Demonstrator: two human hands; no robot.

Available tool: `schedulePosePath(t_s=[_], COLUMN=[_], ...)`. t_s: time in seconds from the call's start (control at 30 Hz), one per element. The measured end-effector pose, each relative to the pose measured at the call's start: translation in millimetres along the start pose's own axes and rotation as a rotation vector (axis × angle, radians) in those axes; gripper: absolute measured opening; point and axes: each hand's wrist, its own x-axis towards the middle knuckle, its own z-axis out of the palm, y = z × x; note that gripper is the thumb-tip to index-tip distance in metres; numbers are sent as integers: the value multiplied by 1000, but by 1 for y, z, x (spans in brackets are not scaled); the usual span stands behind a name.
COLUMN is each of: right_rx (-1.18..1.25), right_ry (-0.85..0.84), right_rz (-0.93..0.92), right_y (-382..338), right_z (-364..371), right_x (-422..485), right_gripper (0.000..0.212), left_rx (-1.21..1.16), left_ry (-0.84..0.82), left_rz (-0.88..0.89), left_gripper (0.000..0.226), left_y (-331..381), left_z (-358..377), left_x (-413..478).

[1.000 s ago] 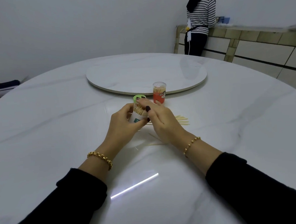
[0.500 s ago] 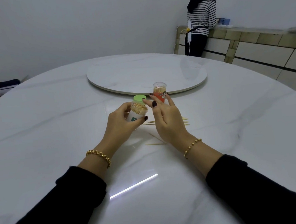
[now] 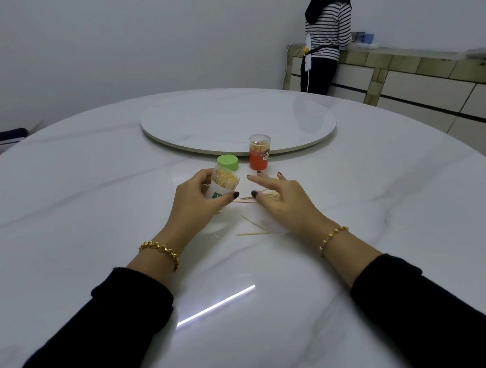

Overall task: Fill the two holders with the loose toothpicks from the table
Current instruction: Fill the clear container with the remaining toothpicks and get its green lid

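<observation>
Toothpicks lie loose on the counter under the right hand, whose fingers are spread and hold nothing. The left hand grips the tilted white holder, packed with sticks. The orange holder stands upright behind, near a green lid.

Nothing legible (white holder and red holder labels blurred)

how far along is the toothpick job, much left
Mostly done. The red holder stands capped and packed. In hand: the left hand grips the white holder, uncapped and nearly full; a green cap sits on the table behind it. Left: a few loose toothpicks lie under and beside the open right hand, then capping.
</observation>
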Motion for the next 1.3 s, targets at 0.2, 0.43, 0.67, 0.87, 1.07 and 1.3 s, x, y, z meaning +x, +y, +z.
schedulePosePath(t_s=[0.2,0.43,0.67,0.87,1.07,1.3], right_rx=[-292,-463,-488,-427,-320,-390], right_ry=[-344,-185,-137,-184,-160,-196], right_rz=[-8,56,240,170,132,106], right_y=[5,21,39,24,14,20], right_z=[-2,-11,-26,-9,4,-20], right_x=[-15,1,7,13,24,23], right_gripper=[90,84,88,56,39,62], left_rx=[-8,-19,-14,-19,-11,-2], left_ry=[21,12,9,12,13,7], left_rz=[-30,-44,-46,-60,-52,-33], left_gripper=[40,42,45,46,48,50], left_y=[-3,-4,-6,-7,-6,-6], left_z=[-4,-4,-4,-3,-3,-3], left_x=[1,2,2,3,3,3])
